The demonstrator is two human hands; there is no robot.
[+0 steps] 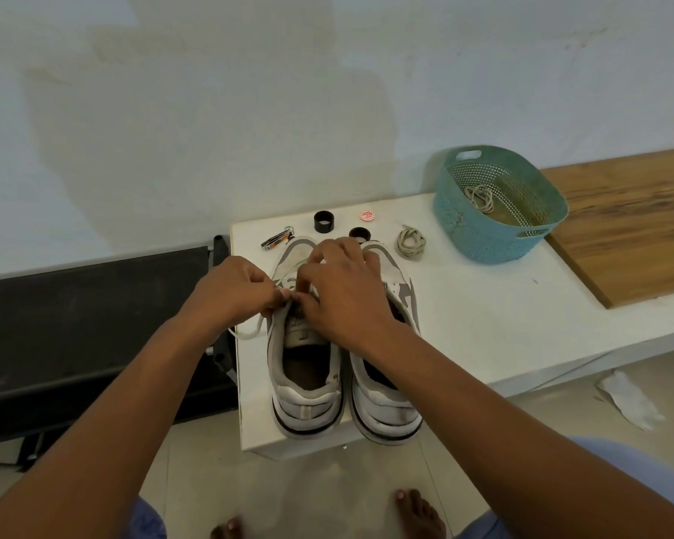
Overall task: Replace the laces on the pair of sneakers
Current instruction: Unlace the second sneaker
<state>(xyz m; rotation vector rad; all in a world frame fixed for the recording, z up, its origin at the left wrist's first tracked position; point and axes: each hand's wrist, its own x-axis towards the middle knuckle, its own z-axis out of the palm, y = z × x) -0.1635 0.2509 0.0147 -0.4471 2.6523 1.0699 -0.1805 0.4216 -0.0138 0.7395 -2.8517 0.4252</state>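
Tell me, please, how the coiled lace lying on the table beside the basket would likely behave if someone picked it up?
The coiled lace looks thin and limp, so it would probably flop and uncoil when lifted. It likely weighs very little. Lying flat in loose loops, it seems unlikely to roll.

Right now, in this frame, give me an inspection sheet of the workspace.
Surface: white table, part bare.
Job's things: pair of sneakers side by side, heels towards the person; coiled lace on the table; another lace in the teal basket.
Clutter: two black rings, red-white disc, nail clipper.
Hands: left hand and right hand pinch the lace at the left sneaker.
Cables: nothing seen.
Surroundings: wooden board, white sock on floor.
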